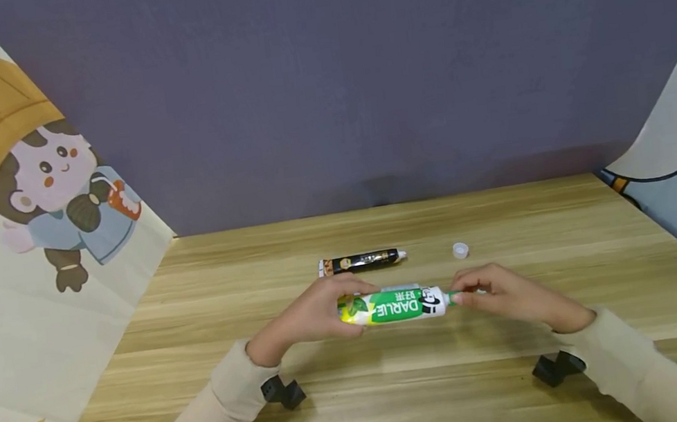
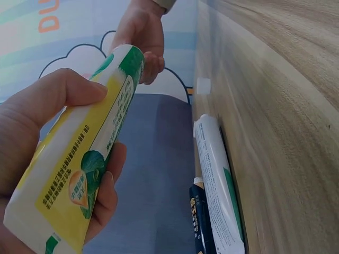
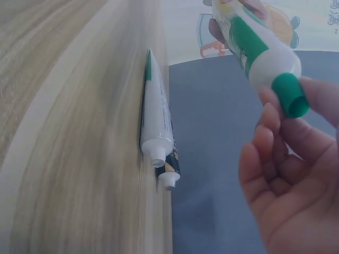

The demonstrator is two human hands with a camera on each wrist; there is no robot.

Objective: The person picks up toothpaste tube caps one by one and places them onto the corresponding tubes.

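My left hand (image 1: pixel 318 311) grips a green, yellow and white toothpaste tube (image 1: pixel 396 307) by its flat end, thumb on one side and fingers on the other. The tube lies level above the table, its capped end pointing right. At that end my right hand (image 1: pixel 504 293) pinches the green cap (image 3: pixel 291 95) between thumb and fingers. The cap sits at the tube's neck. In the right wrist view the cap's hollow end faces the camera. A white toothpaste tube (image 3: pixel 157 119) lies on the table, mostly hidden behind the held tube in the head view.
Farther back on the table lies a black toothpaste tube (image 1: pixel 362 261), its bare nozzle to the right. A small white cap (image 1: pixel 460 250) rests to the right of it. A dark partition (image 1: pixel 351 98) stands along the table's far edge, with printed cloth (image 1: pixel 75 324) at the left side.
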